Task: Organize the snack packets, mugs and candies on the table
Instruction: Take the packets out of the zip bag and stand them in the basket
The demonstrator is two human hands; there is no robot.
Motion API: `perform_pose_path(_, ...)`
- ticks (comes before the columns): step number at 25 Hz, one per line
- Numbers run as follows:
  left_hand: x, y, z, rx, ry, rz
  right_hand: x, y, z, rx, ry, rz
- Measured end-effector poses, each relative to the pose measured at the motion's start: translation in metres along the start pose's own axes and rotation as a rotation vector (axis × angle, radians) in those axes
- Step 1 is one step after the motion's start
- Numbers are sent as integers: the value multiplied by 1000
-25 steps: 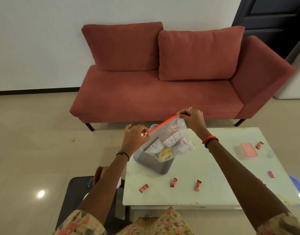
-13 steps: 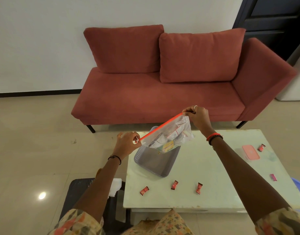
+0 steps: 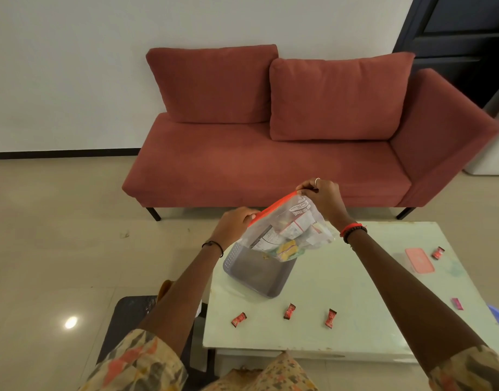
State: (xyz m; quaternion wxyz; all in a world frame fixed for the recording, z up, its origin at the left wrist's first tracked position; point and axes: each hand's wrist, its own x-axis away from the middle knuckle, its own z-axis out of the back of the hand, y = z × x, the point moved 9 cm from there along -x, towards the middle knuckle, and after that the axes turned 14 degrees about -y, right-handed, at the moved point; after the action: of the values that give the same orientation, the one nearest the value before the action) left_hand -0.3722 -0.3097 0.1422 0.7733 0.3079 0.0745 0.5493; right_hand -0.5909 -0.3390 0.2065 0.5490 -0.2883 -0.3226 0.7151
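Left hand (image 3: 233,222) and right hand (image 3: 321,194) each pinch 1 end of the zip bag (image 3: 288,232) of snack packets above the grey basket (image 3: 256,273) on the table (image 3: 355,320).

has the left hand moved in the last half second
Yes: the left hand slid right along the orange zip, now above the grey basket's left edge.

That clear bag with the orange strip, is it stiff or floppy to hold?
Probably floppy: the bag sags below its orange strip, which the left hand and right hand pinch at either end. The packets bunch at the bottom, so they likely shift when tilted. It looks light, since fingertips alone carry it.
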Motion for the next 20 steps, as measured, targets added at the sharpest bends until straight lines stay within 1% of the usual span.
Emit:
perform_pose_path(6,-14,17,1,-117,14,-18,4,0,4,17,-15,0)
perform_pose_path(9,-14,13,-1,-113,-3,52,6,6,5,1,-15,-5)
perform_pose_path(11,-12,13,-2,-147,14,76,7,14,5,-11,-23,-26)
perform_pose_path(17,-9,33,-4,-1,53,9,16,39,-8,7,-59,-90)
perform_pose_path(19,-7,36,-7,19,60,6,22,37,-16,74,-33,-68)
perform_pose_path(20,-6,35,-9,32,65,18,26,29,-23,150,-20,-19)
